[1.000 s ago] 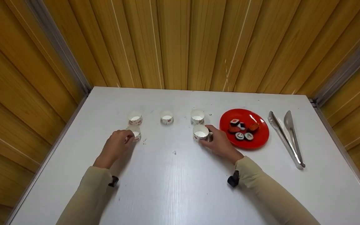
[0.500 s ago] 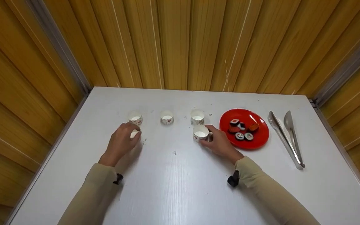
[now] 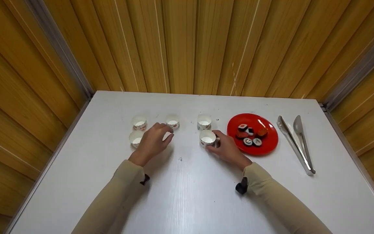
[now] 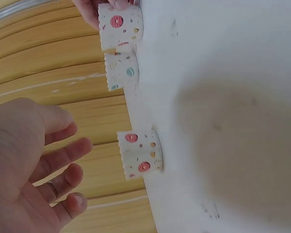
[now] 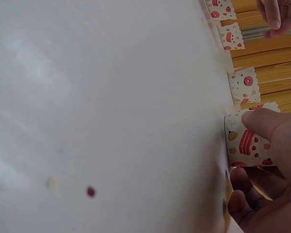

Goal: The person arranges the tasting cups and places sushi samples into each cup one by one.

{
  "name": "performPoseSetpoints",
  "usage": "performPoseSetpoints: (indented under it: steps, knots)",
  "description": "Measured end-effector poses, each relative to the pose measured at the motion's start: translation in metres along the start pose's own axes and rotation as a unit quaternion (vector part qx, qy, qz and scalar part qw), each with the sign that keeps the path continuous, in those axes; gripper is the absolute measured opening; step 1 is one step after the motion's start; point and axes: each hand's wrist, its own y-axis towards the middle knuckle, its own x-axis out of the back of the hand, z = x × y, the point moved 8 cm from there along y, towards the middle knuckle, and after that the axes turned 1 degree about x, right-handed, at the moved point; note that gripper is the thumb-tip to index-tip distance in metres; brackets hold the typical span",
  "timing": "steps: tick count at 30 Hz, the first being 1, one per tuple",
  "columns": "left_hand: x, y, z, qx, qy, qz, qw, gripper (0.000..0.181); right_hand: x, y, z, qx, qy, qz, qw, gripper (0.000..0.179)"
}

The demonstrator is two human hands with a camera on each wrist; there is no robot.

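Two sleeved arms [image 3: 112,198] of mine reach forward over the white worktop [image 3: 187,195]. My left hand [image 3: 153,139] hangs with its fingers loosely bent around nothing, the tips near the back middle cup [image 3: 173,122]. My right hand [image 3: 228,149] grips the front right cup [image 3: 207,139], thumb on the near side and fingers at the far side; this cup stands upright just in front of the back right cup [image 3: 204,122], left of the red plate [image 3: 266,146].

My left hand hides part of the front left cup [image 3: 135,139]. In the right wrist view that hand is cut off by the top edge. I find the sushi pieces [image 3: 248,141] too small to make out well.

The cups look like paper, with scalloped rims and reddish prints. The plate is glossy, the tongs [image 3: 294,143] slim and metallic, the panels [image 3: 180,48] wood-grained.
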Motion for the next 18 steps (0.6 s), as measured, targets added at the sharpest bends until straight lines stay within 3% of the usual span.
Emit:
performPoseSetpoints:
  steps: [11,18]
  knots:
    - [-0.041,0.03,-0.056,-0.072,0.001,0.052,0.9961,0.013,-0.001,0.0,-0.001,-0.001,0.013,0.002,0.9999,0.06]
    - [-0.065,0.037,-0.079,-0.085,0.013,0.093,0.9919,0.018,0.0,0.0,0.0,0.011,0.001,-0.002,0.9999,0.06]
